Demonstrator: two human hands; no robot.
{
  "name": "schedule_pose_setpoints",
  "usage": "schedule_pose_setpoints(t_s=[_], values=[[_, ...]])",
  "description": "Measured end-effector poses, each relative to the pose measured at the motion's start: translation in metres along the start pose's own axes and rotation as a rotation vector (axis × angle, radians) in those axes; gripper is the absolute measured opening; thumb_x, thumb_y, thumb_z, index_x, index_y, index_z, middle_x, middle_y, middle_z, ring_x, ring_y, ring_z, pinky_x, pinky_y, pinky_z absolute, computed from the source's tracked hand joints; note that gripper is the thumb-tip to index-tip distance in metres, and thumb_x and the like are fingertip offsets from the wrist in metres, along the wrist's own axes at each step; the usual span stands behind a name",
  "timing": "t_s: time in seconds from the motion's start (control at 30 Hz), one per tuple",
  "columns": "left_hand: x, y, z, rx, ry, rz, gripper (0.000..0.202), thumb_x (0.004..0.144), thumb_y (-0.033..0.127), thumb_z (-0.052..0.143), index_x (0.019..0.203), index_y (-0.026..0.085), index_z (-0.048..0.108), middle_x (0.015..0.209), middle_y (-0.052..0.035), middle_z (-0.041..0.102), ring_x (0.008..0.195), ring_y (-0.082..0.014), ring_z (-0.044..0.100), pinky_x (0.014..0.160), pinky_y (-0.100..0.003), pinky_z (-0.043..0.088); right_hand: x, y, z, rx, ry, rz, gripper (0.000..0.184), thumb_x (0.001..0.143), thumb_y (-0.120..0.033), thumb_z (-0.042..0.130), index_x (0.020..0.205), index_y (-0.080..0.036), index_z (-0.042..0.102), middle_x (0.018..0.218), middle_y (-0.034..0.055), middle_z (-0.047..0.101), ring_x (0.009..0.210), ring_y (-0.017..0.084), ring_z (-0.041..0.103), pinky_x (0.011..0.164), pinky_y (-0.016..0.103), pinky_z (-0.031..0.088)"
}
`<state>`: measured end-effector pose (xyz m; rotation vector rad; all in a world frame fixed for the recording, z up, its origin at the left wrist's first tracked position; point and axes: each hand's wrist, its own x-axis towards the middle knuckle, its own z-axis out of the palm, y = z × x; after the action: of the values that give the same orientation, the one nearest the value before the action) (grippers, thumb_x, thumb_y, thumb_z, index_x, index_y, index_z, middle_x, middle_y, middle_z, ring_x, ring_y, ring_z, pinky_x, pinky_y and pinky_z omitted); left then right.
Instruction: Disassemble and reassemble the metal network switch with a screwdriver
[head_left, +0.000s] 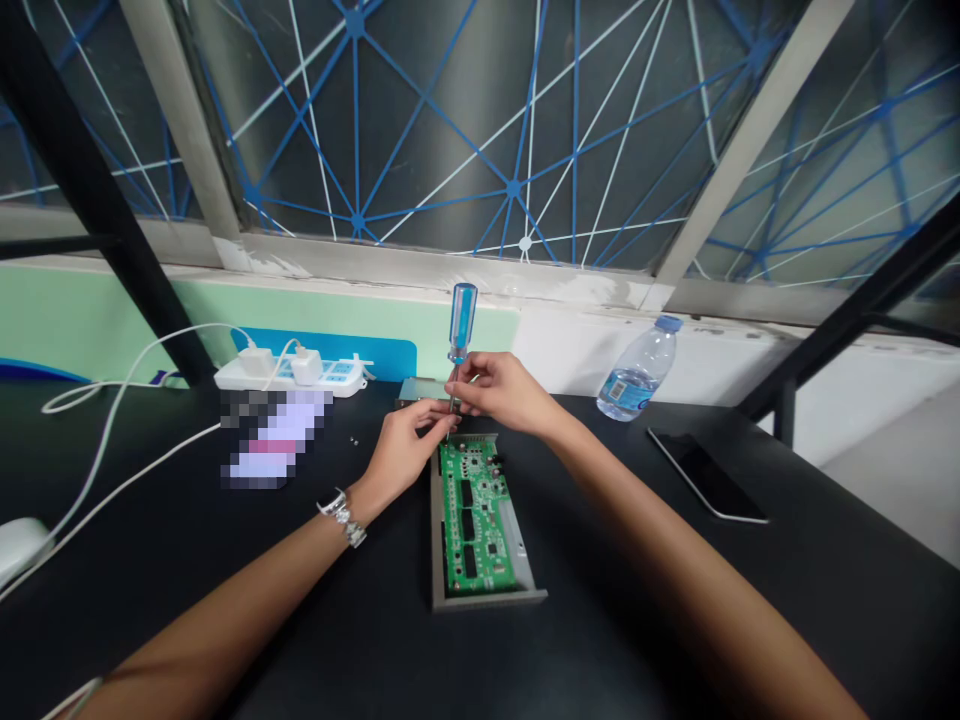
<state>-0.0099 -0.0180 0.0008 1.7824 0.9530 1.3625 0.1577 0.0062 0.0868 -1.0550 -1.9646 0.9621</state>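
A screwdriver (463, 318) with a clear blue handle stands upright over the far left corner of a green circuit board (480, 520). My right hand (501, 390) pinches its shaft just below the handle. Lower down, the fingers of my left hand (411, 445) are closed around the shaft near its tip, by the board's far edge. The tip itself is partly hidden by the fingers. The board sits in a grey metal tray (487, 602) with low walls. Behind my hands lies a flat metal piece (420, 389), partly covered. A watch is on my left wrist.
A white power strip (337, 374) with plugs and cables lies at the back left, near a blurred-out item (279, 445). Tiny screws (355, 440) lie beside it. To the right are a water bottle (636, 375) and a phone (705, 475). A white mouse (22, 548) sits far left.
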Motion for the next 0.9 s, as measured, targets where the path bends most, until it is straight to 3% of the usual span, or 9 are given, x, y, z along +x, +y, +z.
schedule_pose_setpoints(t_s=[0.37,0.73,0.9], values=[[-0.001,0.004,-0.006,0.103,0.043,0.018,0.019,0.089,0.033,0.061,0.094,0.017,0.07,0.094,-0.0065,0.075,0.089,-0.0215,0.072,0.083,-0.031,0.055,-0.002,-0.007,0.0,0.099,-0.044,0.043,0.01,0.08,-0.022,0.065,0.083,-0.016,0.057,0.072,0.0004,0.062,0.061,0.013,0.064,0.055,0.025,0.051],[0.003,0.0,0.002,0.058,0.043,0.03,0.025,0.088,0.038,0.063,0.093,0.015,0.071,0.093,-0.0091,0.077,0.087,-0.024,0.072,0.082,-0.033,0.056,-0.002,-0.007,0.011,0.122,-0.102,0.001,0.018,0.083,-0.028,0.065,0.095,-0.016,0.059,0.078,0.0024,0.065,0.061,0.012,0.063,0.058,0.026,0.051],[0.003,-0.001,0.003,0.006,0.025,0.007,0.025,0.089,0.038,0.062,0.09,0.014,0.07,0.096,-0.0101,0.077,0.087,-0.0242,0.073,0.081,-0.033,0.056,-0.002,-0.003,0.013,-0.017,-0.028,-0.044,0.014,0.085,-0.03,0.062,0.088,-0.017,0.06,0.073,0.0032,0.067,0.059,0.015,0.065,0.058,0.028,0.051]])
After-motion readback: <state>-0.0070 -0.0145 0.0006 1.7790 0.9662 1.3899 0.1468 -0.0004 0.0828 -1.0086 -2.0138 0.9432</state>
